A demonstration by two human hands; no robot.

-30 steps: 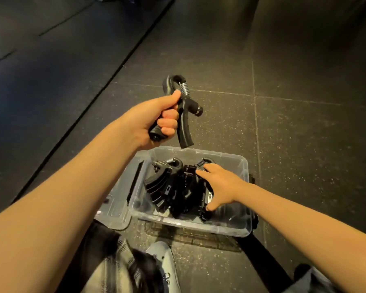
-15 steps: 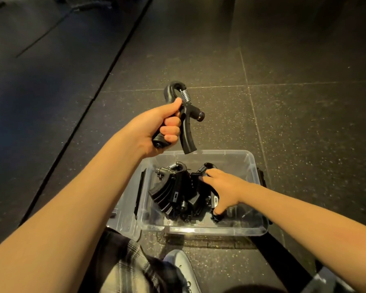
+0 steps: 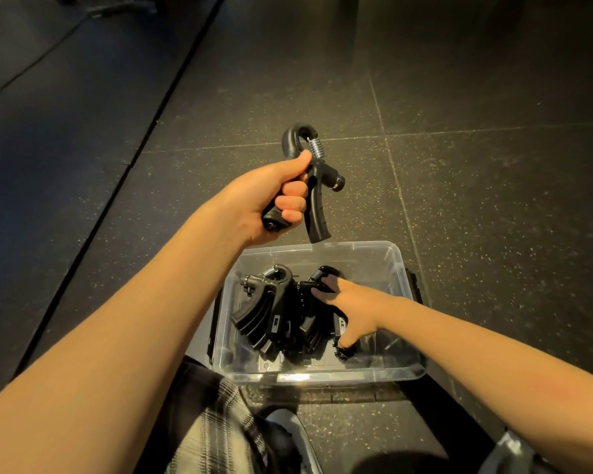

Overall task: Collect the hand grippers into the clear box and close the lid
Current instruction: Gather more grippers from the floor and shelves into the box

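Held by one handle only, the hand gripper (image 3: 317, 186) in the left hand (image 3: 271, 196) could swing as it comes down. Its free handle hangs just above the far rim of the clear box (image 3: 401, 265), so it might catch there and tip out onto the floor (image 3: 459, 183). It could also drop onto the fingers already inside. The left arm reaches forward, fist upright, fingers and thumb wrapped tight round that one handle, spring end up. In the box, the pile of grippers (image 3: 267, 313) lies heaped left of centre and may slide if knocked. The right hand (image 3: 356, 309) rests on the pile's right side, palm down, fingers stretched nearly straight across it, thumb spread towards the near wall, pressing rather than clenching.
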